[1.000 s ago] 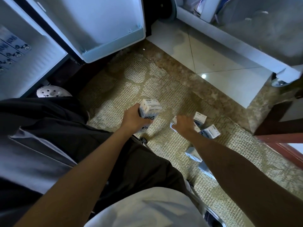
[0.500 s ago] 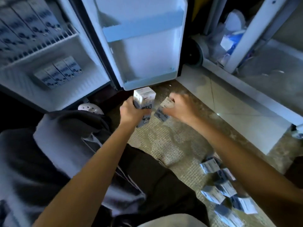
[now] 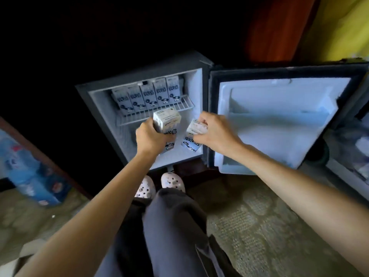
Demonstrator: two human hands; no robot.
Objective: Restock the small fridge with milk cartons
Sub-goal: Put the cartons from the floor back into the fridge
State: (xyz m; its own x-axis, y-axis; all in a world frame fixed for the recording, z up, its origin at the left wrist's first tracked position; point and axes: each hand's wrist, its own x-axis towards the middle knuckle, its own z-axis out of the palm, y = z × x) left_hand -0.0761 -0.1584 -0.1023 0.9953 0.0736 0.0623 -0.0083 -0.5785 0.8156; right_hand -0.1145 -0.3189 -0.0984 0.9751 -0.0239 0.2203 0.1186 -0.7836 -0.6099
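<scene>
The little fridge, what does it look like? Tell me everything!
The small fridge is a dark grey box on the floor, white inside. Its door hangs wide open to the right, door shelves bare. Five milk cartons stand in a row on its wire shelf. Two hands hold more cartons at the opening.

Legible text is scarce. The milk carton (image 3: 166,127) gripped in the left hand (image 3: 150,137) bears dark stylised lettering on its side, partly readable as "tt" followed by unclear characters; small print on its top face is too fine to read. The carton (image 3: 193,136) in the right hand (image 3: 214,132) carries similar dark lettering, illegible. Cartons on the wire shelf (image 3: 148,95) show the same logo, blurred
</scene>
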